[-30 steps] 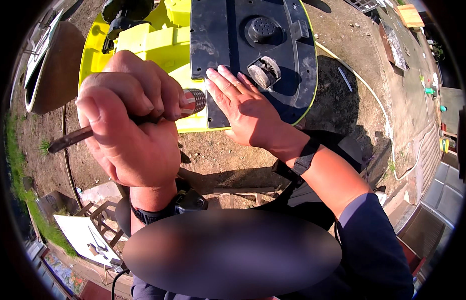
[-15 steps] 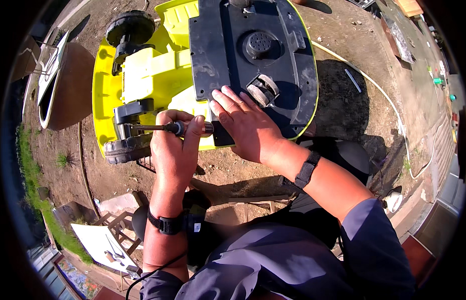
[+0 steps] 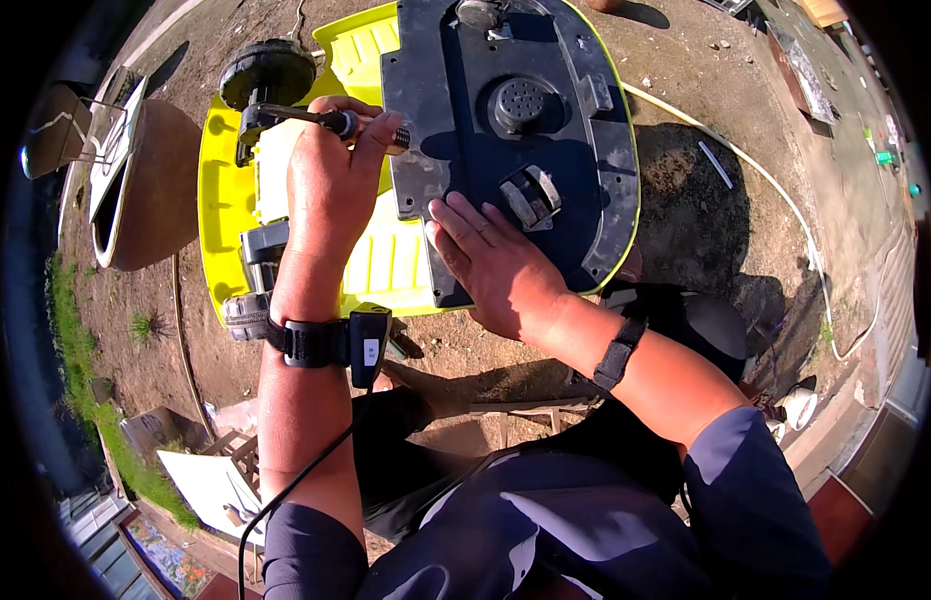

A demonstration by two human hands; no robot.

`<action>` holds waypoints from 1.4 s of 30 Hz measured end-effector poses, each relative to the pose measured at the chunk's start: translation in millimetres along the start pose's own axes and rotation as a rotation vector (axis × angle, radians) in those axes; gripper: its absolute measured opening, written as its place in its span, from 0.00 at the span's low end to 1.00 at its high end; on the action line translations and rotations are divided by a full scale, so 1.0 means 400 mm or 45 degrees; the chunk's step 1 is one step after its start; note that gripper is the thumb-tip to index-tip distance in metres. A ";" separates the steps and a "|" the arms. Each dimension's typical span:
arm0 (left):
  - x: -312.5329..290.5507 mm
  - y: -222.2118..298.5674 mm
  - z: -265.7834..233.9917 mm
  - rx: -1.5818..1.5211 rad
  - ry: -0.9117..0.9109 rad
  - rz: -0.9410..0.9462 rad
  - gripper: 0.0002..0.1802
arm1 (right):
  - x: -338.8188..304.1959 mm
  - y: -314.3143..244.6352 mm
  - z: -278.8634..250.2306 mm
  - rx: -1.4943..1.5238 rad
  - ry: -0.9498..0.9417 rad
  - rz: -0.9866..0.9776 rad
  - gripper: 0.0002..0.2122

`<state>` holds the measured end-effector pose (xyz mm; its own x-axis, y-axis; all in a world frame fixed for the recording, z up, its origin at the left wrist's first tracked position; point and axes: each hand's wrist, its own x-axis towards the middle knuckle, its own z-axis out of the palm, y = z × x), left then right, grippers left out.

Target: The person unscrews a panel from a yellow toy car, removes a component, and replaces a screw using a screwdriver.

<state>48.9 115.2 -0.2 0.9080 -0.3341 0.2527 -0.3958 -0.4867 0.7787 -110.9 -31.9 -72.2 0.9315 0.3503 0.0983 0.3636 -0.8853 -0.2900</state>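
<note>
My left hand (image 3: 330,170) is closed around a screwdriver (image 3: 337,122). The shaft points left, its tip beside the black axle bracket (image 3: 255,122) of the far wheel (image 3: 267,75). From behind the thumb sticks out the ribbed end of the handle. An upturned yellow plastic ride-on toy body (image 3: 213,225) lies under both hands. My right hand (image 3: 500,260) rests flat, fingers stretched, on the near left part of its black base panel (image 3: 615,165). A small caster with two rollers (image 3: 531,197) sits just beyond those fingers. The near black wheel (image 3: 248,316) is partly hidden by my left wrist.
A brown rounded container (image 3: 160,175) stands on the dirt at left. Along the right runs a pale hose (image 3: 775,185). A white board (image 3: 210,490) with tools lies at lower left. A cable (image 3: 310,465) trails from the black device (image 3: 369,345) on my left wrist.
My left hand has carried the screwdriver away from me, from the near wheel's bracket to the far wheel's bracket. My right hand stays flat on the black panel.
</note>
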 end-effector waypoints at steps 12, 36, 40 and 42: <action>0.054 -0.012 0.029 0.158 0.035 -0.025 0.14 | 0.001 0.006 -0.005 0.008 0.038 -0.040 0.30; -0.611 -0.184 -0.512 -0.722 1.341 -0.719 0.19 | 0.001 -0.045 -0.017 -0.167 0.019 -0.009 0.47; -0.624 -0.201 -0.534 -0.835 1.301 -0.712 0.15 | 0.007 -0.030 -0.006 -0.219 0.069 -0.058 0.46; -0.638 -0.220 -0.552 -0.880 1.210 -0.698 0.12 | 0.012 -0.030 -0.006 -0.231 0.093 -0.075 0.47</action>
<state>-117.6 421.7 -6.5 0.7819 0.6141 -0.1074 -0.0501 0.2336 0.9710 -110.7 -20.3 -66.1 0.9048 0.3858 0.1805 0.4079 -0.9069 -0.1062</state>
